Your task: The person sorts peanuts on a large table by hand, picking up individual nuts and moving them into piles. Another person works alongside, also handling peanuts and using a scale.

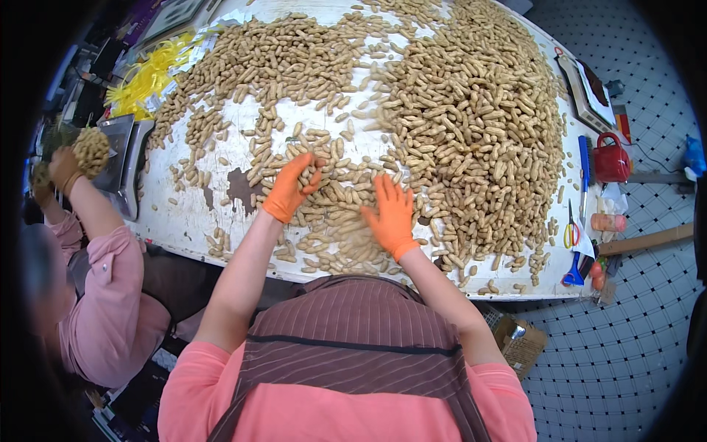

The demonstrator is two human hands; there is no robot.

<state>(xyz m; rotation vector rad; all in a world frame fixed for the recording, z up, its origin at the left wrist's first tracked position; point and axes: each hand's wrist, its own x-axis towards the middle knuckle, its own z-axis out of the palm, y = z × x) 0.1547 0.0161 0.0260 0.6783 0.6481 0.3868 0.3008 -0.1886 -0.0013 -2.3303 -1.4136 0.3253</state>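
Note:
Unshelled peanuts [339, 196] lie loosely spread on the white tabletop [182, 221] before me. In an orange glove, my left hand [293, 185] curls its fingers around a few peanuts, just above the spread. My right hand [392, 215], gloved the same way, lies palm down at the right edge of these peanuts, its fingers apart and nothing gripped. Below and between the hands, some peanuts are blurred. A large heap of peanuts [475, 121] rises to the right of my right hand. Another pile of peanuts [270, 55] covers the far left part of the table.
At left, a co-worker's gloved hand [65, 168] holds a mesh bag of peanuts [91, 150] beside a scale [130, 166]. Yellow net bags [149, 72] lie behind. Along the right edge are scissors [571, 232], a blue-handled brush [585, 160], a red container [610, 160] and another scale [585, 91].

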